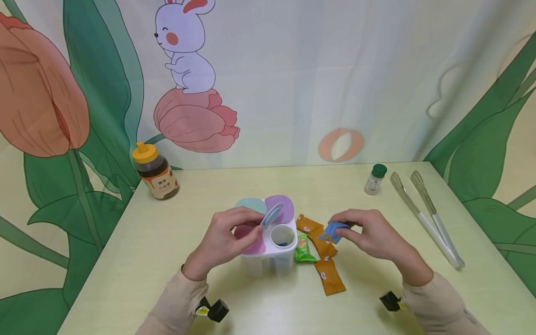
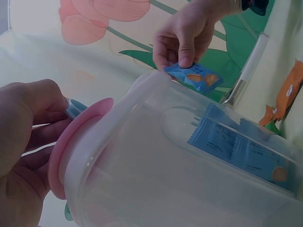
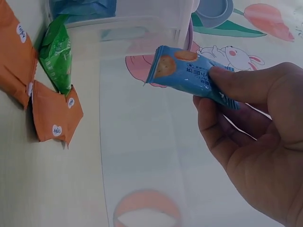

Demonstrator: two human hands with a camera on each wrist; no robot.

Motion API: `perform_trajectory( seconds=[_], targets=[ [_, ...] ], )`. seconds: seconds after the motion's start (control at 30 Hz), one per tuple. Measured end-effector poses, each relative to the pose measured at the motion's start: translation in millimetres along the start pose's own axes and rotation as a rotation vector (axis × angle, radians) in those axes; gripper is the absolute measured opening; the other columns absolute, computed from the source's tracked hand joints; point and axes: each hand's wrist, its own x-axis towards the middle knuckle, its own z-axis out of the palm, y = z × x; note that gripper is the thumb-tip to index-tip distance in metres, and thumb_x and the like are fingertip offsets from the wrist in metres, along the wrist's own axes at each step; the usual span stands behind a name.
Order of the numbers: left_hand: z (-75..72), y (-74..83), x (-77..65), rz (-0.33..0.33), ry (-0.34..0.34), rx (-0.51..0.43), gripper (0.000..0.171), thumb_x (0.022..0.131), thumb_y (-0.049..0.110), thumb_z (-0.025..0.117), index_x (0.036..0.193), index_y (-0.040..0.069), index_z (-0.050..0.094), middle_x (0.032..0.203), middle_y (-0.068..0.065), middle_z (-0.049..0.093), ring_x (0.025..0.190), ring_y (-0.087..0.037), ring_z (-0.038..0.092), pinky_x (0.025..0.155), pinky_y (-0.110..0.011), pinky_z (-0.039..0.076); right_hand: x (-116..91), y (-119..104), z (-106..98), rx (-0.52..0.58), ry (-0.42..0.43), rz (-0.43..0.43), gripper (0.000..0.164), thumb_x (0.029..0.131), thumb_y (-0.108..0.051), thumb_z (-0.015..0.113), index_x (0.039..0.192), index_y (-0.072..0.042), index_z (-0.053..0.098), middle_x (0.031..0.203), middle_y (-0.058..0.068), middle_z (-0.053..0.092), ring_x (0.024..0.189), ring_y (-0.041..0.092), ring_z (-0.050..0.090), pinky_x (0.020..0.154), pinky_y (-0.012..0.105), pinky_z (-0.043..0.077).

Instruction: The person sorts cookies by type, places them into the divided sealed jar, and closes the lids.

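Note:
My left hand [image 1: 226, 237] pinches the small blue lid [image 1: 272, 215], which is tilted up beside the round opening [image 1: 282, 236] of a clear container [image 1: 268, 266] with a white top. Its pink lid [image 2: 59, 142] and the teal and purple ones sit in place. Through the clear wall, blue snack packets [image 2: 215, 137] show inside. To the right of the container, my right hand [image 1: 372, 232] holds a blue biscuit packet [image 3: 184, 71] between thumb and fingers, above the orange packets [image 1: 330, 277] on the table.
A green packet [image 1: 303, 249] lies against the container's right side, among the orange ones. At the back left stands a yellow-capped syrup bottle [image 1: 159, 174]. A green-capped shaker [image 1: 375, 179] and metal tongs [image 1: 431, 223] are on the right. A printed curtain [image 1: 284, 93] hangs behind the table.

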Motion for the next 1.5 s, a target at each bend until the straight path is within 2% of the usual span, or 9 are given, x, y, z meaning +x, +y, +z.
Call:
perform_trajectory(
  seconds=[0.23, 0.43, 0.87, 1.07, 1.33, 1.5],
  targets=[
    [0.7, 0.2, -0.6, -0.005, 0.004, -0.006, 0.022, 0.083, -0.003, 0.071, 0.104, 0.004, 0.072, 0.096, -0.006, 0.072, 0.084, -0.014, 0.071, 0.078, -0.025, 0.060, 6.9, -7.4, 0.7, 0.011, 0.025, 0.026, 0.025, 0.082, -0.002, 0.075, 0.104, -0.015, 0.069, 0.093, -0.009, 0.070, 0.078, 0.004, 0.063, 0.076, 0.029, 0.060],
    [0.2, 0.7, -0.5, -0.009, 0.002, -0.011, 0.022, 0.083, -0.003, 0.071, 0.104, 0.003, 0.072, 0.096, -0.006, 0.072, 0.084, -0.014, 0.071, 0.077, -0.026, 0.060, 11.1, -13.1, 1.8, 0.016, 0.064, 0.023, 0.022, 0.083, -0.004, 0.076, 0.101, -0.015, 0.070, 0.090, -0.011, 0.069, 0.076, 0.004, 0.062, 0.076, 0.027, 0.059],
    [-1.4, 1.5, -0.5, -0.015, 0.008, -0.013, 0.022, 0.082, -0.004, 0.071, 0.103, 0.002, 0.072, 0.095, -0.008, 0.072, 0.084, -0.014, 0.071, 0.077, -0.027, 0.060, 25.8, -22.2, 4.9, 0.064, 0.141, -0.041, 0.018, 0.084, -0.004, 0.075, 0.101, -0.010, 0.071, 0.091, -0.006, 0.071, 0.075, 0.006, 0.059, 0.068, 0.020, 0.055],
    [-1.6, 0.9, 0.0, -0.017, 0.009, -0.012, 0.022, 0.082, -0.003, 0.071, 0.103, 0.002, 0.072, 0.095, -0.007, 0.072, 0.085, -0.014, 0.070, 0.078, -0.027, 0.060, 32.8, -28.2, 6.7, 0.107, 0.143, -0.078, 0.018, 0.085, -0.005, 0.073, 0.102, -0.010, 0.071, 0.089, -0.004, 0.070, 0.074, 0.007, 0.057, 0.066, 0.020, 0.054],
    [-0.5, 0.6, -0.9, -0.023, 0.002, -0.012, 0.022, 0.083, -0.002, 0.071, 0.104, 0.003, 0.072, 0.097, -0.006, 0.072, 0.086, -0.014, 0.071, 0.078, -0.027, 0.060, 37.2, -33.9, 9.4, 0.114, 0.132, -0.055, 0.017, 0.086, -0.008, 0.074, 0.103, -0.011, 0.072, 0.089, -0.006, 0.069, 0.075, 0.008, 0.057, 0.068, 0.021, 0.054],
    [-0.4, 0.0, -0.5, -0.010, 0.004, -0.008, 0.022, 0.083, -0.003, 0.071, 0.104, 0.003, 0.072, 0.096, -0.006, 0.072, 0.085, -0.014, 0.071, 0.078, -0.026, 0.060, 41.0, -38.9, 9.3, 0.144, 0.142, -0.075, 0.016, 0.085, -0.008, 0.075, 0.100, -0.013, 0.073, 0.088, -0.006, 0.069, 0.075, 0.008, 0.057, 0.066, 0.020, 0.054]
  ],
)
